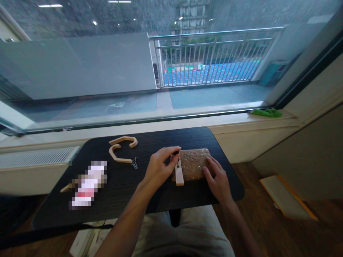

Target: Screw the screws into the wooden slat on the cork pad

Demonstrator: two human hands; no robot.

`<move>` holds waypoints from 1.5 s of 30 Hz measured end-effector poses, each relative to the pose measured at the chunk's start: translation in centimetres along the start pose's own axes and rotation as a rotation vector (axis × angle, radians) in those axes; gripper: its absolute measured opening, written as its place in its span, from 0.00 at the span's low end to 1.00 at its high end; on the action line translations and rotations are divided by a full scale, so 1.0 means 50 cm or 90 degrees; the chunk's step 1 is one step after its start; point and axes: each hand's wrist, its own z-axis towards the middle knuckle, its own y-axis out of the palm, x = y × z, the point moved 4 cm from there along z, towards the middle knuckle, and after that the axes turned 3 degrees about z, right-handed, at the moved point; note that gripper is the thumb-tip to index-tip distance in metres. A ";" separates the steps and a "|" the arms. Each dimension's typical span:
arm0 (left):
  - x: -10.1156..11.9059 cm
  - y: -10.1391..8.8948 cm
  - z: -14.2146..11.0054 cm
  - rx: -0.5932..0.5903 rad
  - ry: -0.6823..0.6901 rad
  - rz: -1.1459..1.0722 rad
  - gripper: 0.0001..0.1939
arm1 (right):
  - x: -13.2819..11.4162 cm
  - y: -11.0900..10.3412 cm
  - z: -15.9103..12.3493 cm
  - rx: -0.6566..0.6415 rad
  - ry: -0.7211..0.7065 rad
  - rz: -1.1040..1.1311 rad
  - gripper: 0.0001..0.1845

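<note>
Beige-trousered legs [203, 228] sit at six o'clock, below the black bench [118, 189]. The left hand [160, 163] has its fingers pinched at the twelve o'clock end of a flat, pale wooden strip [179, 176] on a brown, shiny-wrapped rectangular block [195, 163]; the right hand [219, 177] rests fingers spread on its three o'clock side. Two pale wooden hooks [118, 157] and silvery metal screws [134, 163] lie apart toward nine, seemingly unjoined.

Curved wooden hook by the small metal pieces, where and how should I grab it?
Pinch the wooden hook midway along its straight leg, probably from above, near side: it lies flat, the small metal pieces crowd its right end, and another hook lies behind.
</note>
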 end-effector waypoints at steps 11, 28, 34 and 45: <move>0.000 0.002 0.000 0.024 0.038 -0.001 0.11 | 0.000 0.000 0.001 0.001 -0.004 0.004 0.26; 0.003 -0.002 0.001 0.015 0.034 -0.010 0.10 | -0.005 0.001 0.002 0.006 -0.021 -0.007 0.25; 0.004 -0.004 0.003 0.012 0.033 -0.013 0.10 | -0.003 0.003 0.001 0.001 -0.018 -0.009 0.26; 0.005 -0.003 0.001 0.001 0.029 -0.006 0.11 | -0.002 0.003 0.000 0.000 -0.011 -0.013 0.27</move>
